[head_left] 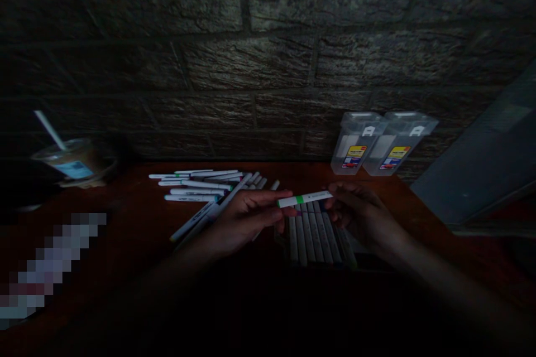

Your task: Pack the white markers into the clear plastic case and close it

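Observation:
A white marker with a green band (310,198) is held level between my two hands. My left hand (247,215) pinches its green-tipped end between thumb and fingers. At the other end, the fingers of my right hand (355,209) close round the marker's tip. Just below lies a row of white markers (312,237) side by side, in what looks like a dark case or tray; the dim light hides its edges. Left of my hands, a loose pile of white markers (203,184) with coloured ends spreads over the table, some partly behind my left hand.
Two clear plastic containers (352,148) with yellow labels stand against the stone wall (276,61) at the back right. A cup with a straw (75,159) is at the left of the brown table (134,195). A grey panel (481,156) rises at the right.

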`<action>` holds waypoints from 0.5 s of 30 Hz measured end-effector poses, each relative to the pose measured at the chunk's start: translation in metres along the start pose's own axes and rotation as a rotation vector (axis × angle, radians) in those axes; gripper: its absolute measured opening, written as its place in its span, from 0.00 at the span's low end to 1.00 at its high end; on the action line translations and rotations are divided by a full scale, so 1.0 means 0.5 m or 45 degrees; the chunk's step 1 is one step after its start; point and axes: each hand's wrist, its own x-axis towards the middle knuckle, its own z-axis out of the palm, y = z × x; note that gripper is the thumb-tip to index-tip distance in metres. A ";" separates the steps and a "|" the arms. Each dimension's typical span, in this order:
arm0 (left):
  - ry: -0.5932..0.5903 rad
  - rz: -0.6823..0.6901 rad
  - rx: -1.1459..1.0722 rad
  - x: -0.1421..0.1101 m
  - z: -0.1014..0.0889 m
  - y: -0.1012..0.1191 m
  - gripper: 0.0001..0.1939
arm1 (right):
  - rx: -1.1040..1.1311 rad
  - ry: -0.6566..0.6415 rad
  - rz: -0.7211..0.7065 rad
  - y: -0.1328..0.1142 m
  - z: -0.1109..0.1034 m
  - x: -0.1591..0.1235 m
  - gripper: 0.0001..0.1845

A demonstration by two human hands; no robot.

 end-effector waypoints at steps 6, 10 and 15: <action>0.020 -0.004 0.008 -0.001 0.002 0.001 0.17 | -0.024 0.002 -0.017 0.005 -0.004 0.000 0.14; 0.020 -0.018 -0.039 -0.001 0.001 -0.001 0.16 | -0.045 0.003 -0.038 0.005 -0.005 0.000 0.14; -0.006 -0.073 -0.171 0.002 -0.007 -0.007 0.15 | -0.117 -0.007 -0.097 0.002 -0.003 -0.003 0.13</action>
